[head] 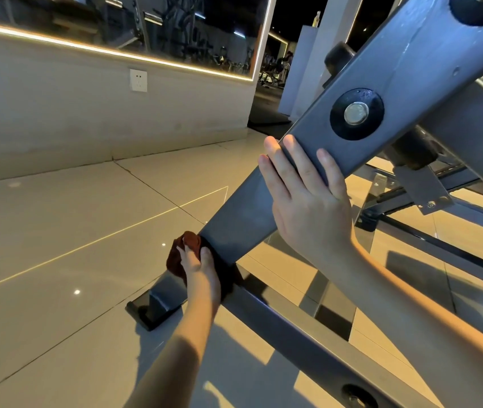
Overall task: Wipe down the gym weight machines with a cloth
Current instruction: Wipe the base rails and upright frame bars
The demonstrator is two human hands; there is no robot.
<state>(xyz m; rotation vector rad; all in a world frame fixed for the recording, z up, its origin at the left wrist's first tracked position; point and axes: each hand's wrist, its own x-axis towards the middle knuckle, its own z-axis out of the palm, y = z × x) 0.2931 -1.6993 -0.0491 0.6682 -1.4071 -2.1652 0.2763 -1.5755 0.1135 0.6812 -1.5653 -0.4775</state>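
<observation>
The brown cloth (pixel 177 260) sits low in my view, bunched against the bottom end of the slanted grey beam (pixel 240 219), right where that beam meets the base rail (pixel 278 319) on the floor. My left hand (pixel 197 263) grips the cloth, fingers curled round the wad and pressing it against the metal. Part of the cloth bulges out to the left of the hand.

Higher up the same beam, my right hand (pixel 308 201) lies flat on it, the fingers (pixel 290 145) nearly straight and a little spread. They reach across the edge between the beam's two visible faces, and this hand holds nothing. The two hands are well apart along the beam.

Just above the right hand's fingertips, a bolt set in a round black washer (pixel 356 113) sits in the beam's face. The base rail runs toward the lower right, and at its left end a dark foot plate (pixel 152 310) rests on the glossy tiled floor (pixel 57 231), just below the cloth.

Beyond lies a pale wall with a white socket (pixel 138 80). Above it is a large mirror (pixel 116 25) edged by a glowing light strip (pixel 87 48).
</observation>
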